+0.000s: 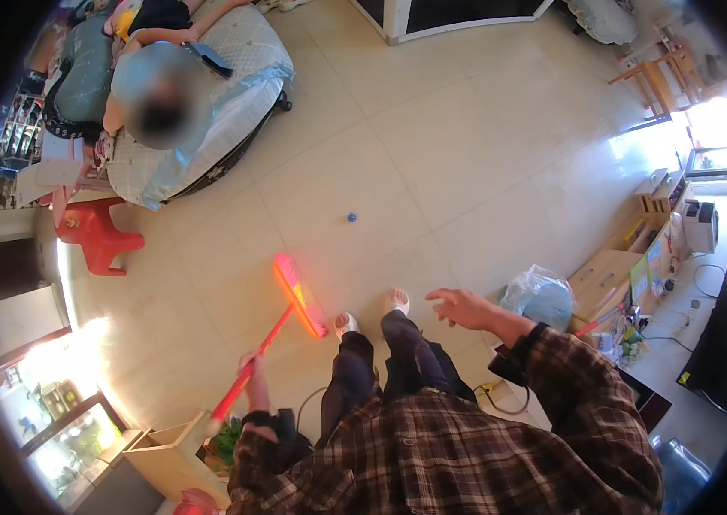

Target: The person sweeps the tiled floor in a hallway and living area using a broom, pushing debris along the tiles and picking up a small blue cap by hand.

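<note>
My left hand (252, 365) is wrapped round the red handle of a broom (301, 296), whose pink and orange head rests on the tiled floor ahead of my left foot. Out to the right, my right hand (460, 309) hovers over the floor with nothing in it, its fingers apart and pointing left. A small blue ball (352, 218) lies on the tiles beyond the broom head.
At the upper left a person lies on a bed (243, 129), holding a dark device. A red stool (99, 233) stands below it. On the right are a wooden cabinet (608, 273), a plastic-wrapped light-blue thing (542, 299) and a dark television (724, 335).
</note>
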Available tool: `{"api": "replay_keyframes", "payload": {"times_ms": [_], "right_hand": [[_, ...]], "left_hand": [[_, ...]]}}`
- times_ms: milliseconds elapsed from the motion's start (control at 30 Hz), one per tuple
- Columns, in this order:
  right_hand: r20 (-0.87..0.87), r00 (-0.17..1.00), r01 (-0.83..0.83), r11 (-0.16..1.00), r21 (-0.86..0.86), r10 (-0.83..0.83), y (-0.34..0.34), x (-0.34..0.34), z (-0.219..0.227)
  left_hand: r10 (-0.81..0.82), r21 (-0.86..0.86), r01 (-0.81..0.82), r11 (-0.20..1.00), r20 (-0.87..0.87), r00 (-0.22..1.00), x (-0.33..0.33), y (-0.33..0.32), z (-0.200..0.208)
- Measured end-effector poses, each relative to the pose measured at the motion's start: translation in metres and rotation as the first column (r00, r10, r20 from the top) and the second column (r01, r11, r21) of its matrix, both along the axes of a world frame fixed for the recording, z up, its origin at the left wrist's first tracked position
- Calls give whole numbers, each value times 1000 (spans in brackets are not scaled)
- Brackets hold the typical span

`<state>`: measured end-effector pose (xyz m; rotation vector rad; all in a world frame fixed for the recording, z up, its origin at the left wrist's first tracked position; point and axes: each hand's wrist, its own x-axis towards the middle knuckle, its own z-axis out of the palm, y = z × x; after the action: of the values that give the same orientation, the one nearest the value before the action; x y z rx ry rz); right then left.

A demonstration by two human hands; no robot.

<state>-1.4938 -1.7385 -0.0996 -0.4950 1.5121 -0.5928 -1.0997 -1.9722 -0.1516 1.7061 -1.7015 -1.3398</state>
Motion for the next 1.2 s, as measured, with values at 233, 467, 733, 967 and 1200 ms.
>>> {"api": "replay_keyframes", "payload": {"times_ms": [233,467,733,967,1200], "right_hand": [[-273,961,-4,989,150,46,-58,5,-114],[-361,932,6,996,91,27,-117,45,-220],[-424,903,6,986,167,66,-179,39,-402],[-614,789,68,993,100,8,-253,33,-556],[-651,759,29,998,61,18,-255,36,-593]], "left_hand": [[317,193,-346,918,167,934,75,-49,10],[381,112,-365,924,-224,897,108,-112,-47],[214,-182,-201,962,55,975,122,-155,-51],[42,-300,88,950,402,914,184,-180,-50],[391,-120,-409,904,-152,908,82,-168,-60]]}}
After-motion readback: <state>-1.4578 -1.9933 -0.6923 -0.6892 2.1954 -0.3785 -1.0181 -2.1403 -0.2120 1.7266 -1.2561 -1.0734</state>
